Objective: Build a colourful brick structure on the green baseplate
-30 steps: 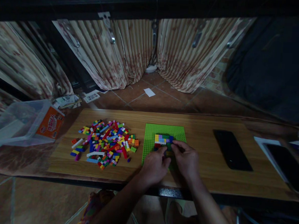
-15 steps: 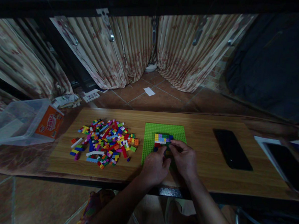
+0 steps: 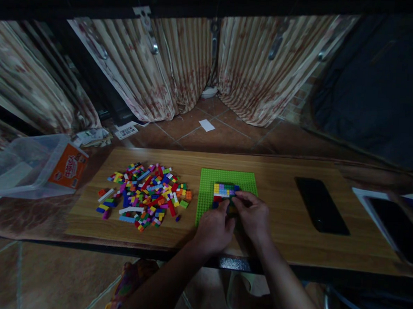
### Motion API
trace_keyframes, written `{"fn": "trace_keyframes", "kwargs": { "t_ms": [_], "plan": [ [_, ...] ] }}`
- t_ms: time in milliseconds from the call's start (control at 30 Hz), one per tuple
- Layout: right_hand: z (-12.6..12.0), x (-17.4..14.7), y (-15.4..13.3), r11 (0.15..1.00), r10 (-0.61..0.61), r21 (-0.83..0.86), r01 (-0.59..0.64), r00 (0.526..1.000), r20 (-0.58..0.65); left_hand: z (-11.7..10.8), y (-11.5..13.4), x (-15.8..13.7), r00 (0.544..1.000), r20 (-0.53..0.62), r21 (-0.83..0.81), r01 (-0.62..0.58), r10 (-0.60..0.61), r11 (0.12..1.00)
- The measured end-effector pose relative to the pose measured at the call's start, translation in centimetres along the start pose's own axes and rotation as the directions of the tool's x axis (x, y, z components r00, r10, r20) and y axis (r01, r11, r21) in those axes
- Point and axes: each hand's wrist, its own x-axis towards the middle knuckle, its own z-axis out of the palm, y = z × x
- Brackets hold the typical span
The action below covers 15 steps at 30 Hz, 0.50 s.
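Brick block (image 3: pixel 224 191): left hand (image 3: pixel 214 230), right hand (image 3: pixel 256 218) touching, can't tell whether fingers (image 3: pixel 223 206) grip; clear bin (image 3: pixel 47 163), contents indistinct.

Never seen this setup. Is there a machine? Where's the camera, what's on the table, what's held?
No machine: these are a person's bare left hand and right hand, seen by one camera worn on the head, looking forward and down. On the wooden tabletop, loose coloured bricks lie to the left, a green baseplate near the middle, a flat black slab to the right. A brick cluster sits on the baseplate. Both hands' fingers are at that cluster; whether they hold a brick is hidden.
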Motion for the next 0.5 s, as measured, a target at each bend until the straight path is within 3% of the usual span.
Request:
{"fn": "trace_keyframes", "kwargs": {
  "t_ms": [167,500],
  "plan": [
    [-0.1,0.4,0.0,0.999,0.036,0.035,-0.036,0.999,0.003,0.4,0.0,-0.4,1.0,-0.014,0.079,0.013,-0.012,0.997],
    [-0.8,1.8,0.5,0.997,0.073,-0.003,-0.073,0.991,0.111,1.9,-0.6,-0.7,0.993,0.033,0.282,-0.12,0.115,0.952]
  ]
}}
